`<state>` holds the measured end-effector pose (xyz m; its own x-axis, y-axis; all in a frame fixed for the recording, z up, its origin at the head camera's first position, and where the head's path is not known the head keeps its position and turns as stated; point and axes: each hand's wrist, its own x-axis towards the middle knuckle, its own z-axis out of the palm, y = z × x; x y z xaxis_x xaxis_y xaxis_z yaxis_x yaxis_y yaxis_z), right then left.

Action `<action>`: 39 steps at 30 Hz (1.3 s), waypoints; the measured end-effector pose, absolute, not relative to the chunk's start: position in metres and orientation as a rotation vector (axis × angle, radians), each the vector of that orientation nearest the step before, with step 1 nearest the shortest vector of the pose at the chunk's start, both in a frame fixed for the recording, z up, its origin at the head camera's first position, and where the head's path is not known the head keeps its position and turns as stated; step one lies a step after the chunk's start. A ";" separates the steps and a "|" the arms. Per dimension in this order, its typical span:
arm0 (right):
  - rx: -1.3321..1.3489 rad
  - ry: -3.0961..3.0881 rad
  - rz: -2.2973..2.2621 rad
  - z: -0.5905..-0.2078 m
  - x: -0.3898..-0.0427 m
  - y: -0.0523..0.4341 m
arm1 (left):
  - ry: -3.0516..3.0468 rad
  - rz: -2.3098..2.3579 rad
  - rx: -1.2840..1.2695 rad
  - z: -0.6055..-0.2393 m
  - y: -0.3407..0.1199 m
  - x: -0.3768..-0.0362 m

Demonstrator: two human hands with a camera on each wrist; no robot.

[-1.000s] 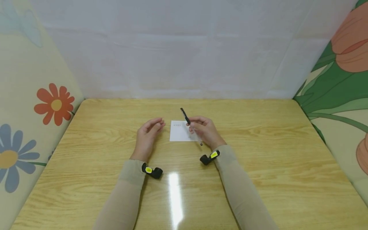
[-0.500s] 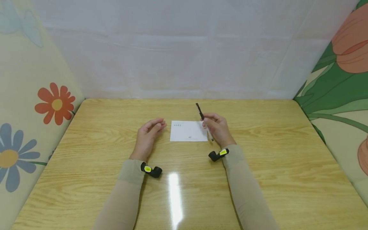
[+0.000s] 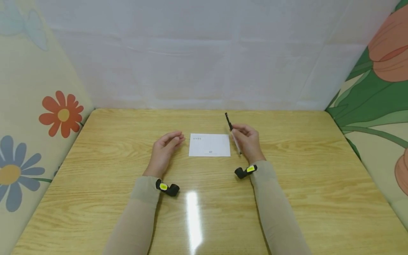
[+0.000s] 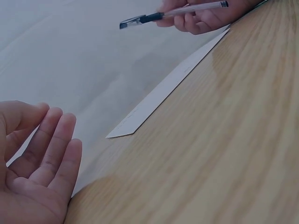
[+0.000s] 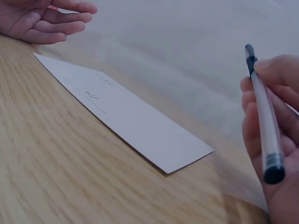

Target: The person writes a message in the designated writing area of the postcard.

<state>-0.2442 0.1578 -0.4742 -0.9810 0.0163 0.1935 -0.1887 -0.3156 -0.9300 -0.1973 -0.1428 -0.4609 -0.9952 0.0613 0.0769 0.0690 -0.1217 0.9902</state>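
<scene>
Head view: right hand [image 3: 248, 141] grips a pen [image 3: 232, 134], fingers curled round the barrel, dark tip end pointing up toward 11 o'clock, other end low by the palm. Pen is lifted, off the surface [image 3: 287, 198], just past the card's right edge. White card [image 3: 209, 145] lies flat at centre, between the two hands, small print at its top left and a mark near its bottom edge; print too small to read. Left hand [image 3: 164, 150] rests on its outer edge at 9 o'clock of the card, near it but not touching, palm facing right, fingers relaxed and lightly bent, holding nothing. Left wrist view: left fingers [image 4: 51, 149] side by side, loose, card corner [image 4: 140, 119] just beyond them, pen [image 4: 173, 12] held in the air by the right hand [image 4: 205, 16] at the card's far end. Right wrist view: pen [image 5: 264, 126] runs along the palm, thumb and fingers [image 5: 275, 74] clamped on it near the tip end; card [image 5: 126, 112] flat at 9 o'clock of it, left hand [image 5: 44, 21] at the card's far corner. Both forearms in beige sleeves [image 3: 271, 205], black wrist cameras with yellow labels [image 3: 245, 171] on each. Flower-print panels [image 3: 38, 124] left and right, white sheet [image 3: 204, 53] at 12 o'clock.
</scene>
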 end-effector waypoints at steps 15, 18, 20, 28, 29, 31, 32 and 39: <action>-0.090 -1.985 1.932 -0.477 -0.251 0.163 | -2.104 -2.340 -0.174 -0.461 -0.143 -0.197; -0.104 -2.010 1.856 -0.478 -0.252 0.162 | -2.105 -2.352 -0.174 -0.461 -0.143 -0.198; -0.109 -2.037 1.791 -0.478 -0.252 0.162 | -2.097 -2.369 -0.169 -0.461 -0.143 -0.198; -0.107 -2.161 1.582 -0.476 -0.251 0.162 | -2.111 -2.371 -0.176 -0.460 -0.143 -0.197; -0.104 -2.175 1.563 -0.476 -0.251 0.162 | -2.115 -2.369 -0.184 -0.460 -0.144 -0.197; -0.100 -2.205 1.528 -0.476 -0.251 0.161 | -2.120 -2.369 -0.192 -0.460 -0.144 -0.197; -0.099 -2.219 1.514 -0.476 -0.251 0.161 | -2.121 -2.370 -0.194 -0.460 -0.144 -0.197; -0.091 -2.289 1.452 -0.476 -0.250 0.160 | -2.198 -2.306 -0.172 -0.461 -0.145 -0.197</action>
